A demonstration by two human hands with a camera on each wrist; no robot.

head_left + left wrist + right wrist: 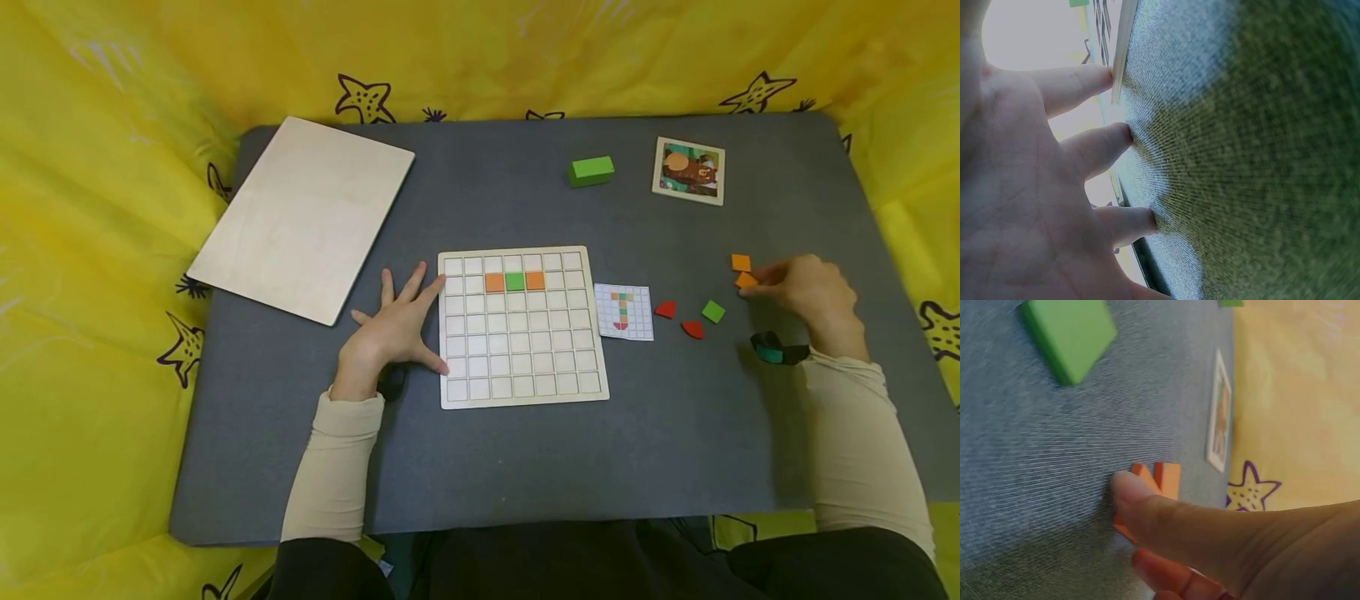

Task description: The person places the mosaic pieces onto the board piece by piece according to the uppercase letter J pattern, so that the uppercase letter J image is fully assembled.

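Note:
The white grid board [522,387] lies in the middle of the table, with an orange, a green [514,282] and another orange tile in a row near its top. My left hand [386,333] is spread, its thumb and index fingertip at the board's left edge. In the left wrist view, the fingertips [1119,134] rest on the cloth. On the right, my right hand [813,296] pinches an orange square tile [746,281] between thumb and fingers; in the right wrist view the thumb [1166,515] covers part of it. A second orange tile [740,262] lies right beside it.
A printed pattern card [633,313] touches the board's right side. Two red pieces [665,309] and a green tile [713,312] lie right of it. Farther back are a green block [592,172] and a bear picture [688,171]. A large wooden panel [303,217] lies at left.

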